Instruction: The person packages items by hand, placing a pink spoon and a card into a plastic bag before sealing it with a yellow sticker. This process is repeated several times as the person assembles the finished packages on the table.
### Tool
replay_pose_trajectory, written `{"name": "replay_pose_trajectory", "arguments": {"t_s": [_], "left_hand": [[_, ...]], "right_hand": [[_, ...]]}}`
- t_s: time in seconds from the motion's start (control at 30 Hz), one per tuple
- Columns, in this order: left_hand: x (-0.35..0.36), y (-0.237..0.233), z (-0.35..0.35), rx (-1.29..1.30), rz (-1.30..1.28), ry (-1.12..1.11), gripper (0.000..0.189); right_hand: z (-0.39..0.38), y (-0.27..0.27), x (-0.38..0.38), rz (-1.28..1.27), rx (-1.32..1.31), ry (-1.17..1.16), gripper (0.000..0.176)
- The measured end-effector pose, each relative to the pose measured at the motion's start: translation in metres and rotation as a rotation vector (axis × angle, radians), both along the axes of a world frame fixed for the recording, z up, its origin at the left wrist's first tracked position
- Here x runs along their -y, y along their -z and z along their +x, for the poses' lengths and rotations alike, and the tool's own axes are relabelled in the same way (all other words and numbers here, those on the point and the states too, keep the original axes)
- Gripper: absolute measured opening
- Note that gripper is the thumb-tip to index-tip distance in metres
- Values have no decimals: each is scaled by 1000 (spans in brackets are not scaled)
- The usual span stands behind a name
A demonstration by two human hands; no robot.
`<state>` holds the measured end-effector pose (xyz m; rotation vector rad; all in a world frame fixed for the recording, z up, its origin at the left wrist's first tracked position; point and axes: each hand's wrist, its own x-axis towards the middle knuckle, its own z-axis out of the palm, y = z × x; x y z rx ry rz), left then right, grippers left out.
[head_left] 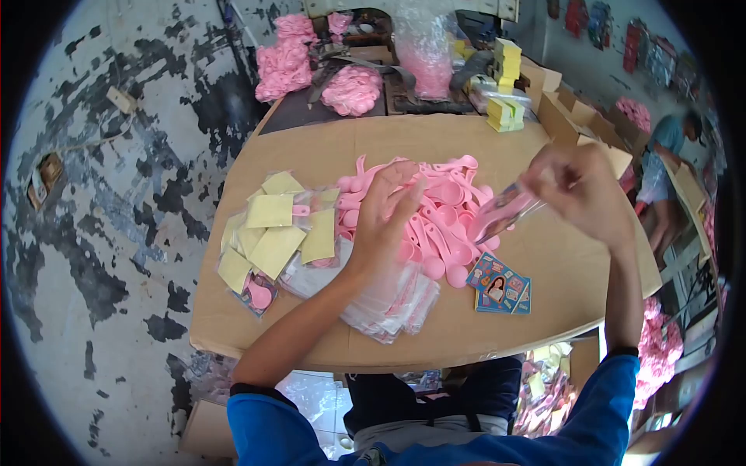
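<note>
My right hand (581, 190) pinches the top of a clear plastic packet (505, 211) with something pink inside, probably a spoon. It hangs tilted at the right side of a heap of pink measuring spoons (447, 202). Over the heap's left part my left hand (387, 213) is raised, fingers apart, with nothing visible in it. Below that hand lies a stack of clear plastic bags (392, 307). Small printed blue cards (501, 286) sit to the right of the bags. To the left, filled packets with pale yellow cards (272, 225) are piled up.
Bundles of pink spoons (353, 89) and a large clear bag (423, 54) stand behind the table (311, 147). Yellow card stacks (505, 114) are at the back right, near open cardboard boxes (575, 116). Another person (668, 155) bends over at the far right.
</note>
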<state>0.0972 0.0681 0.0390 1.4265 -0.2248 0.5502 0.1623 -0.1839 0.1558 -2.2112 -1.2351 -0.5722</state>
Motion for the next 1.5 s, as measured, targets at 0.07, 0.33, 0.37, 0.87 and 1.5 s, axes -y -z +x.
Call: {"name": "replay_pose_trajectory", "arguments": {"t_s": [0.07, 0.33, 0.37, 0.87, 1.5], "left_hand": [[2, -5, -8, 182, 438, 65, 65], [49, 10, -35, -383, 296, 507, 57], [44, 11, -31, -493, 251, 559, 57], [40, 19, -23, -430, 104, 266, 33], [41, 21, -27, -496, 539, 302, 45]], "right_hand": [[-2, 4, -2, 193, -238, -103, 7], [0, 67, -35, 582, -569, -290, 19], [2, 68, -36, 589, -523, -273, 20], [14, 100, -33, 257, 84, -199, 18], [16, 119, -40, -52, 219, -168, 14]]}}
